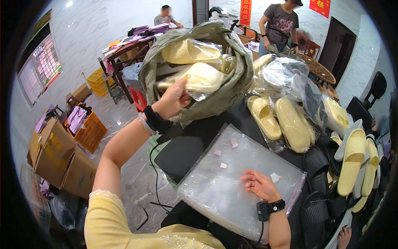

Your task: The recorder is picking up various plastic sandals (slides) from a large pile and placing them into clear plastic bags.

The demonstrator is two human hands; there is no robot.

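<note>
My left hand [176, 97] is at the near side of a grey-green woven sack [242, 74], its fingers closed on the end of a clear bag of pale yellow slippers [203, 79]. Another bagged yellow slipper [190, 52] lies behind it inside the sack. My right hand [260, 184], with nothing in it, is over a stack of clear plastic bags [215, 182]; its fingers are slightly curled and apart. Small paper labels [223, 165] are scattered on the stack.
Bagged yellow slippers [292, 124] lie right of the sack. Loose yellow slippers [352, 159] and black slippers [314, 211] crowd the right side. Cardboard boxes [58, 153] and an orange crate [89, 133] stand left. One person [280, 25] stands behind; another [166, 17] is farther back.
</note>
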